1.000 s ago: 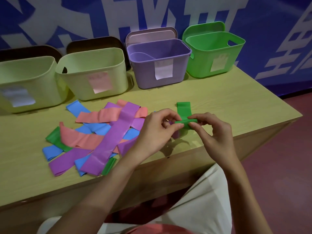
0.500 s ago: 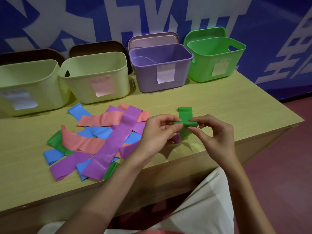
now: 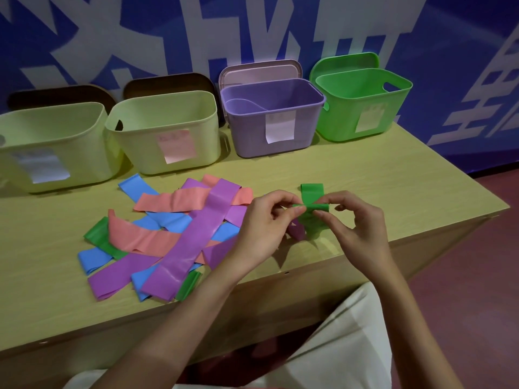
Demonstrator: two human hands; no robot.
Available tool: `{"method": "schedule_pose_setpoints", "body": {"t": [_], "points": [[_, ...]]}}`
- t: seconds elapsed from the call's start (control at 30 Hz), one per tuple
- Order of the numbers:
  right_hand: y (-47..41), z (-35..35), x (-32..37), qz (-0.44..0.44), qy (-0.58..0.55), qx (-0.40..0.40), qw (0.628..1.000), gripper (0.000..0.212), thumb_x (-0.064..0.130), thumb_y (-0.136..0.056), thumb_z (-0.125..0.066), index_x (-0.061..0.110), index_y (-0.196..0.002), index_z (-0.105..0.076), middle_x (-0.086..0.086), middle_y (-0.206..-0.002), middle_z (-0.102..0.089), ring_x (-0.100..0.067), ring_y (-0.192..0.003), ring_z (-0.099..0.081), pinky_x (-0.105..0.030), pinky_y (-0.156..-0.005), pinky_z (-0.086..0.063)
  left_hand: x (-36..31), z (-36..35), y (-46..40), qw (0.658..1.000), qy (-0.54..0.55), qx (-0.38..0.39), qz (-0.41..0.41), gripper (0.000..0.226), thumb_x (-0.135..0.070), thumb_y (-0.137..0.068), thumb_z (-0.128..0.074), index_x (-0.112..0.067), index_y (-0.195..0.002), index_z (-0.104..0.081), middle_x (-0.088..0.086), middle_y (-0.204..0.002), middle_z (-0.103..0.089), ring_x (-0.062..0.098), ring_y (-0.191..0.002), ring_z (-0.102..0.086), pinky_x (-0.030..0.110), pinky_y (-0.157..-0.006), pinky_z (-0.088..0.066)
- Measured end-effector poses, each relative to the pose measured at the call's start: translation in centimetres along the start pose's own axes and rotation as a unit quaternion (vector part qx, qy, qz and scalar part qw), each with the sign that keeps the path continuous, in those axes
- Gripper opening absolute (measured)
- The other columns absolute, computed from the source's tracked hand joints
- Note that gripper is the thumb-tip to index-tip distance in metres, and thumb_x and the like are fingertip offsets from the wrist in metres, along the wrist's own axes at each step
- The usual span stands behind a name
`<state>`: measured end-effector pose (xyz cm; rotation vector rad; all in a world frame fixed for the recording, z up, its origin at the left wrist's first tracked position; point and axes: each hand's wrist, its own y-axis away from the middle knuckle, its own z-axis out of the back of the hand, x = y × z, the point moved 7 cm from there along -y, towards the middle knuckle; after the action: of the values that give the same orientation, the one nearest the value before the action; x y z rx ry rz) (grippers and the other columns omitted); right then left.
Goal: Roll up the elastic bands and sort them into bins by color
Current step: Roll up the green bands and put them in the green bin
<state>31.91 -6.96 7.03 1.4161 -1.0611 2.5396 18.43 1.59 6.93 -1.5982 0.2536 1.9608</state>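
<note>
Head view shows a green band (image 3: 311, 204) held just above the table (image 3: 393, 186) near its front edge, towards the right end, its near part turned into a small roll while the far end lies flat on the top. The left hand (image 3: 264, 228) pinches one end of that roll between thumb and forefinger, and the right hand (image 3: 356, 220) pinches the other end the same way; on both hands the remaining fingers are loosely curled and hold nothing. Rolling looks barely begun: only a turn or so is wound, and most of this band is left to roll. A pile (image 3: 168, 234) of flat purple, pink, blue and green bands lies unrolled left of the hands, across the middle of the table. Along the back edge stand four bins: a green bin (image 3: 362, 108) at the right, a purple bin (image 3: 273, 119) beside it, then two pale yellow bins (image 3: 165, 133). No rolled band shows in any of them, though their floors are partly hidden, so nearly the whole job seems left.
</note>
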Motion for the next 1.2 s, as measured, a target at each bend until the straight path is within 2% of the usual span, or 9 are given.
{"method": "schedule_pose_setpoints", "body": {"t": [0.27, 0.43, 0.5, 0.6, 0.73, 0.87, 1.0, 1.1, 1.2], "points": [[0.4, 1.0, 0.6, 0.032, 0.001, -0.031, 0.999, 0.026, 0.007, -0.076, -0.077, 0.014, -0.099, -0.068, 0.003, -0.086, -0.066, 0.0, -0.077, -0.056, -0.012, -0.074, -0.043, -0.1, -0.6, -0.1, 1.0, -0.003, 0.012, 0.006, 0.01, -0.012, -0.09, -0.063, -0.018, -0.084, -0.068, -0.01, -0.079, -0.065, 0.004, -0.078, -0.058, 0.023, -0.076, -0.046], [0.4, 0.8, 0.1, 0.024, -0.005, -0.025, 0.999, 0.017, 0.012, -0.081, -0.073, 0.017, -0.095, -0.066, 0.023, -0.087, -0.066, 0.002, -0.077, -0.06, -0.01, -0.073, -0.044, 0.3, -1.4, 0.0, 0.997, 0.047, 0.022, 0.053, 0.014, -0.014, -0.094, -0.057, -0.012, -0.084, -0.067, -0.021, -0.052, -0.056, -0.006, -0.053, -0.048, 0.01, -0.056, -0.035], [0.6, 0.7, -0.4, 0.017, 0.001, -0.024, 1.0, 0.014, 0.016, -0.082, -0.07, 0.02, -0.094, -0.064, 0.029, -0.087, -0.065, 0.003, -0.076, -0.059, -0.009, -0.072, -0.043, 0.3, -1.5, 0.0, 0.997, 0.051, 0.025, 0.057, 0.019, -0.016, -0.095, -0.055, -0.013, -0.08, -0.066, -0.021, -0.047, -0.051, -0.005, -0.049, -0.045, 0.011, -0.054, -0.032], [0.6, 0.9, -0.7, 0.015, 0.013, -0.028, 0.999, 0.011, 0.02, -0.082, -0.068, 0.021, -0.092, -0.064, 0.031, -0.084, -0.063, 0.004, -0.071, -0.056, -0.007, -0.068, -0.04, 0.1, -1.4, -0.1, 0.999, 0.028, 0.012, 0.026, 0.016, -0.017, -0.093, -0.059, -0.013, -0.082, -0.069, -0.02, -0.059, -0.061, -0.005, -0.061, -0.053, 0.014, -0.062, -0.04], [0.5, 1.2, -0.8, 0.02, 0.018, -0.025, 0.999, 0.011, 0.018, -0.082, -0.068, 0.023, -0.09, -0.063, 0.032, -0.082, -0.063, 0.005, -0.069, -0.055, -0.006, -0.066, -0.039, -0.2, -1.1, -0.3, 1.0, 0.016, -0.005, -0.01, 0.008, -0.015, -0.087, -0.067, -0.013, -0.09, -0.075, -0.004, -0.083, -0.072, 0.008, -0.081, -0.066, 0.022, -0.077, -0.05], [0.2, 1.5, -0.9, 0.014, 0.018, -0.02, 1.0, 0.012, 0.013, -0.084, -0.07, 0.021, -0.09, -0.065, 0.032, -0.082, -0.064, 0.006, -0.07, -0.057, -0.006, -0.066, -0.039, -0.5, -1.1, -0.3, 0.999, 0.025, 0.017, -0.029, 0.019, -0.011, -0.082, -0.073, -0.022, -0.097, -0.072, 0.001, -0.082, -0.069, 0.016, -0.077, -0.063, 0.03, -0.072, -0.051], [0.1, 1.5, -1.1, 0.007, 0.013, -0.003, 1.0, 0.01, 0.014, -0.084, -0.07, 0.022, -0.089, -0.066, 0.027, -0.082, -0.066, 0.001, -0.071, -0.058, -0.012, -0.067, -0.043, -0.8, -0.9, -0.4, 0.998, -0.011, 0.007, -0.059, 0.018, -0.009, -0.078, -0.075, -0.021, -0.091, -0.073, -0.012, -0.074, -0.064, 0.004, -0.067, -0.054, 0.024, -0.066, -0.048], [0.3, 1.3, -1.6, -0.006, 0.001, -0.007, 1.0, 0.01, 0.022, -0.082, -0.069, 0.016, -0.09, -0.068, 0.011, -0.08, -0.069, -0.012, -0.071, -0.062, -0.027, -0.068, -0.051, -1.2, -1.0, -0.3, 0.992, -0.089, -0.018, -0.091, 0.015, -0.01, -0.08, -0.073, -0.017, -0.093, -0.073, -0.014, -0.083, -0.065, 0.005, -0.074, -0.054, 0.025, -0.073, -0.047], [0.6, 1.3, -1.7, -0.01, -0.018, -0.019, 1.0, 0.016, 0.022, -0.078, -0.073, 0.015, -0.091, -0.067, 0.009, -0.084, -0.069, -0.012, -0.073, -0.063, -0.026, -0.07, -0.052, -1.3, -1.3, -0.2, 0.986, -0.122, -0.034, -0.108, 0.013, -0.01, -0.083, -0.07, -0.016, -0.094, -0.071, -0.012, -0.089, -0.064, 0.007, -0.083, -0.054, 0.027, -0.077, -0.046]]}}
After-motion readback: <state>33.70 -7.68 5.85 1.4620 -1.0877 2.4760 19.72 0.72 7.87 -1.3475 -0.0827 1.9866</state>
